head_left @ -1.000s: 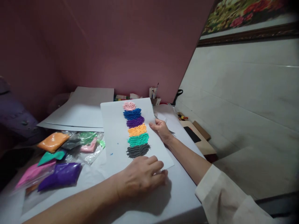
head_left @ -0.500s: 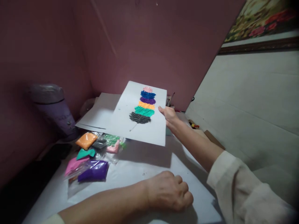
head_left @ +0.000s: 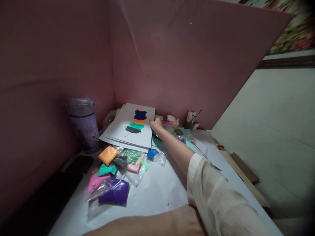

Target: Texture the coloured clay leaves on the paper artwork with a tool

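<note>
My right hand (head_left: 157,125) reaches to the far side of the table and pinches the right edge of a white sheet of paper (head_left: 137,139). On the sheet is a leaf shape in coloured clay bands (head_left: 138,121), pink at the top, then blue, purple, orange, teal and dark grey. It lies over other white sheets (head_left: 110,139) at the back left. My left forearm (head_left: 147,226) rests along the near edge; the right sleeve hides the fingers of my left hand. Nearer than the paper lie bags of clay: orange (head_left: 108,155), purple (head_left: 115,192), magenta (head_left: 97,182) and blue (head_left: 152,153).
A lilac tumbler (head_left: 85,126) stands at the left by the pink wall. Toward the back right are a holder with brushes (head_left: 192,121), a teal sheet (head_left: 157,143) and scissors (head_left: 204,154). Cardboard (head_left: 244,167) leans beyond the table's right side.
My right hand has carried the sheet away from me and down onto the other papers. My left hand has slipped behind the right sleeve. The view has shifted, showing more of the table.
</note>
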`<state>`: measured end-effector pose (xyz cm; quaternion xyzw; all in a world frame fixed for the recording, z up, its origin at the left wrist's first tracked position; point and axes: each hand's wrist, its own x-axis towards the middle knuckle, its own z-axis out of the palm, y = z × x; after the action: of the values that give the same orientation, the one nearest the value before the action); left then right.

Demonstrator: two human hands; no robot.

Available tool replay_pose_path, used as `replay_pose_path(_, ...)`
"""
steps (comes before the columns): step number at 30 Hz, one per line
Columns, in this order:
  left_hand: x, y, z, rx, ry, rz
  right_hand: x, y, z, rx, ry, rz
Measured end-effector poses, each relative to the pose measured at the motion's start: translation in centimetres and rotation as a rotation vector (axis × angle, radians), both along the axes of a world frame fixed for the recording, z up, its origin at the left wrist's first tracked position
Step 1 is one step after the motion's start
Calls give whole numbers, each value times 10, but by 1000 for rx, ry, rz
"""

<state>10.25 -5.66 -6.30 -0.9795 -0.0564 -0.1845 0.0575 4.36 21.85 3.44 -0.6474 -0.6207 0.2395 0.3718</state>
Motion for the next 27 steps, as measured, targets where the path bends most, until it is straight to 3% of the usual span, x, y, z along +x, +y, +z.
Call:
replay_pose_path(3,4,1,6,-5,49,-128,4,-1,-1,-60,-101,34)
replay_pose_path(8,11,-1,11,-105,30,-83,11,-7,0,-100,-232,130)
replay_pose_path(12,0,-6,20,-169,30,-82,25,-22,5,-46,-321,219)
replay_pose_path(17,-16,-13,36,-20,-79,10,48,-55,16,70,-448,386)
replay_pose_path(22,-16,-11,31,-22,-55,-1,47,-94,14,196,-588,559)
replay_pose_path(27,-19,-8,33,-14,-65,-37,51,-147,16,261,-601,627)
